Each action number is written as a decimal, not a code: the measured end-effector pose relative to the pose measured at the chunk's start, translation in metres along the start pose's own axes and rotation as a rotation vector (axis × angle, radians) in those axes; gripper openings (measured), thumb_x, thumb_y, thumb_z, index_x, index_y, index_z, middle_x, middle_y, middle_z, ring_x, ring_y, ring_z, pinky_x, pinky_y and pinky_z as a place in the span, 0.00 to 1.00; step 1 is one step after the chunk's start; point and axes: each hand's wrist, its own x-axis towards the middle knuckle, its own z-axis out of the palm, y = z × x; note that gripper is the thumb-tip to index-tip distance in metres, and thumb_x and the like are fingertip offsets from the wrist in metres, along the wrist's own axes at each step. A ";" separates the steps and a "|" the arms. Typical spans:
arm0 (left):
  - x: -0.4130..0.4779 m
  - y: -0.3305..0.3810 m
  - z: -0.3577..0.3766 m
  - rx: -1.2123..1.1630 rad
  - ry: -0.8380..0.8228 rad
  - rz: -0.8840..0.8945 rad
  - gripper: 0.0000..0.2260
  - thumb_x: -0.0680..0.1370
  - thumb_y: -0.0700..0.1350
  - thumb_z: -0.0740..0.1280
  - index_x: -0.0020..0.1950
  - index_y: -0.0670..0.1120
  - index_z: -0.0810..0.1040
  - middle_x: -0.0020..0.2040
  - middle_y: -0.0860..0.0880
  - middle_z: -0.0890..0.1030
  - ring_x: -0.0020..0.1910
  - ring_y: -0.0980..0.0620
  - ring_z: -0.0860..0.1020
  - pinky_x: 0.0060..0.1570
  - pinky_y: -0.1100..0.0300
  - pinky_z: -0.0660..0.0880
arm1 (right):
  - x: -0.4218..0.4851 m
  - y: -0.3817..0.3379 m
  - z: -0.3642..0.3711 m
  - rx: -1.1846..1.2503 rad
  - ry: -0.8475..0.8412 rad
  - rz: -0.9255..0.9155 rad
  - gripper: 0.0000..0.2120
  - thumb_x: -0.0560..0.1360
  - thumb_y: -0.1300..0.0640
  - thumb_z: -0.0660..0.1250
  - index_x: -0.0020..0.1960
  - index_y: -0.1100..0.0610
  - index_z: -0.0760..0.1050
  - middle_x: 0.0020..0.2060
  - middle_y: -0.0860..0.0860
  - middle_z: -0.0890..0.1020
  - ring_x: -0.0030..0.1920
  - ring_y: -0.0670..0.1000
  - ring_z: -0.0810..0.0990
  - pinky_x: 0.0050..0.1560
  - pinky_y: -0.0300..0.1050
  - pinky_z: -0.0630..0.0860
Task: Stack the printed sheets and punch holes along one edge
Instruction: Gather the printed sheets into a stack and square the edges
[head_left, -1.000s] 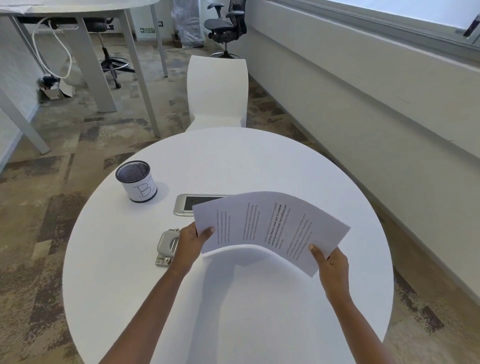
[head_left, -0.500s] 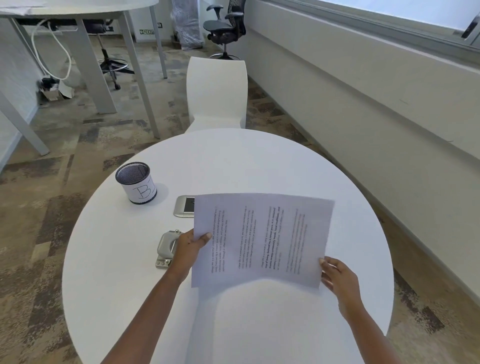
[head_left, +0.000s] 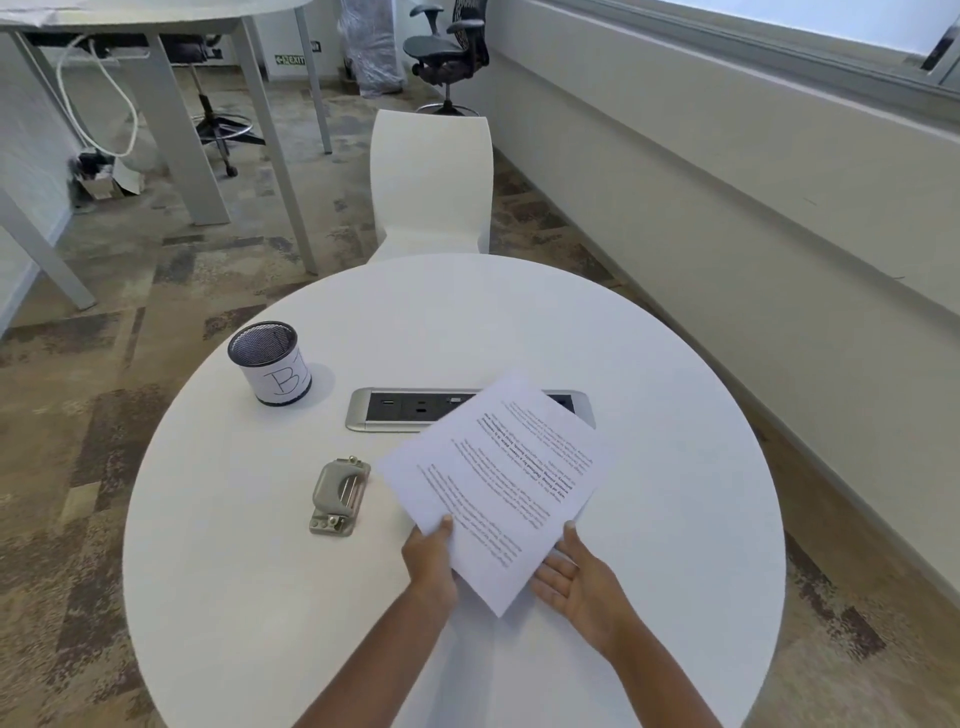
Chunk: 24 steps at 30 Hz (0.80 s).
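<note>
The printed sheets (head_left: 501, 483) are held above the round white table (head_left: 208, 519), turned diagonally with their text facing up. My left hand (head_left: 431, 558) pinches their near left edge, thumb on top. My right hand (head_left: 579, 579) supports the near right edge with fingers spread under the paper and the thumb up against it. A grey metal hole punch (head_left: 338, 496) lies on the table just left of the sheets, apart from both hands.
A mesh pen cup (head_left: 270, 362) marked "B" stands at the table's left. A power socket panel (head_left: 410, 409) is set into the table centre, partly covered by the sheets. A white chair (head_left: 434, 176) stands at the far side.
The sheets have rotated from a sideways hold to a diagonal one and moved right, uncovering the hole punch and socket panel. Both hands have shifted to the near edge.
</note>
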 end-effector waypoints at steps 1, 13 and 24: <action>-0.004 -0.006 0.000 -0.013 -0.006 -0.022 0.15 0.77 0.31 0.60 0.64 0.34 0.70 0.58 0.37 0.76 0.51 0.44 0.73 0.40 0.56 0.75 | 0.002 0.000 0.002 0.006 0.018 -0.035 0.15 0.77 0.50 0.60 0.58 0.59 0.73 0.50 0.55 0.83 0.48 0.53 0.83 0.42 0.44 0.81; 0.011 0.016 -0.028 -0.039 -0.128 -0.177 0.06 0.78 0.41 0.60 0.45 0.43 0.75 0.40 0.45 0.77 0.37 0.48 0.75 0.28 0.62 0.77 | -0.001 -0.014 -0.038 -0.292 0.279 -0.127 0.19 0.76 0.70 0.57 0.66 0.62 0.68 0.56 0.61 0.79 0.50 0.59 0.78 0.49 0.51 0.77; 0.015 0.056 -0.013 0.475 -0.409 0.245 0.05 0.78 0.37 0.62 0.48 0.44 0.78 0.42 0.49 0.81 0.34 0.58 0.81 0.32 0.67 0.76 | -0.014 -0.034 -0.029 -0.651 0.176 -0.377 0.12 0.74 0.68 0.61 0.55 0.59 0.75 0.42 0.56 0.84 0.40 0.54 0.83 0.41 0.45 0.79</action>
